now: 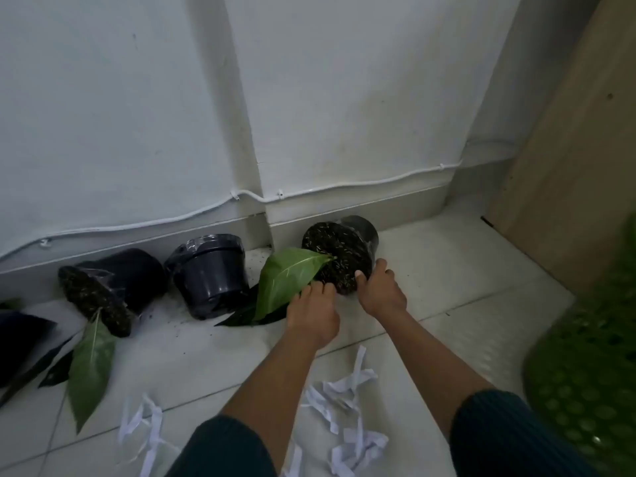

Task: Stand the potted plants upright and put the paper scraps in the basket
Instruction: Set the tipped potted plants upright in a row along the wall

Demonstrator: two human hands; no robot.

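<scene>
A black pot [361,232] lies tipped on the floor by the wall, its soil face [335,256] turned toward me and a green leaf [285,280] hanging from it. My right hand [380,292] grips the pot's rim at the right. My left hand [313,311] holds the rim at the lower left, beside the leaf. Another black pot [210,273] lies overturned to the left. A third tipped pot [117,280] lies further left with a leaf [89,370] on the tiles. White paper scraps [347,404] lie near my arms. A green basket [585,373] is at the right.
More paper scraps [144,428] lie at the lower left. A dark pot edge [17,342] shows at the far left. Loose soil is scattered on the white tiles. A white cable [206,210] runs along the wall. A wooden panel [568,166] stands at the right.
</scene>
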